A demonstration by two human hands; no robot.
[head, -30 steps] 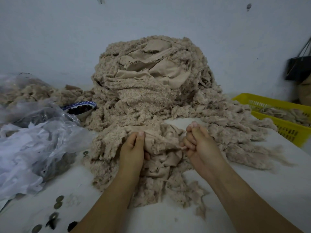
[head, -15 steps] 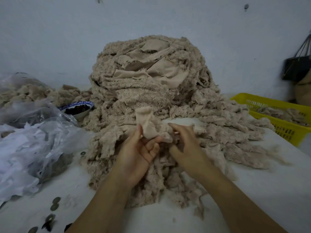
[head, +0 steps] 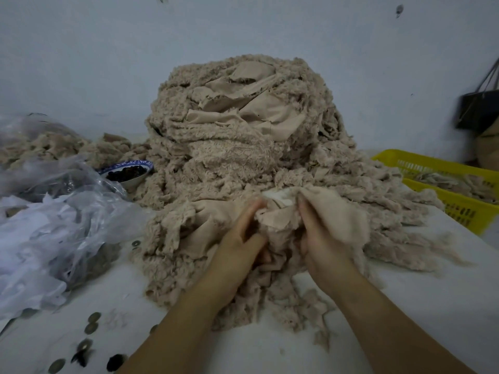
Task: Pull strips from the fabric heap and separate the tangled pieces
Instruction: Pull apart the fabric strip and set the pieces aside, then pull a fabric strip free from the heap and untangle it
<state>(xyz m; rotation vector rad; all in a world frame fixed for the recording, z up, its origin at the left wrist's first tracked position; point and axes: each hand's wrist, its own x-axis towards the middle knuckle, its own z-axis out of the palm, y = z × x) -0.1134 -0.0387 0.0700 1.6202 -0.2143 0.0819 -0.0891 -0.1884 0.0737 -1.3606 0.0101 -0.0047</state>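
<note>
The strip [head: 343, 220] in play sits at the near foot of the fabric heap [head: 237, 136], bunched between both hands and flopped over the back of the right hand [head: 321, 241]. That right hand has its fingers curled into the cloth, a firm hold. The left hand [head: 240, 238] is just beside it on the left, fingers pushed into the same bunch. They're blurred, so whether it has a pinch I cannot tell.

The strip runs roughly left to right, its loose end hanging off to the right and its other end seemingly lost in the tangle straight ahead. So the pull, I'd judge, wants to come towards the near edge or out to the right, with the left hand pinning the heap.

Bare bench [head: 405, 306] lies open near right. The yellow basket [head: 445, 197] bounds the far right, while the plastic bag [head: 54, 225] and bowl [head: 133, 182] crowd the left.
</note>
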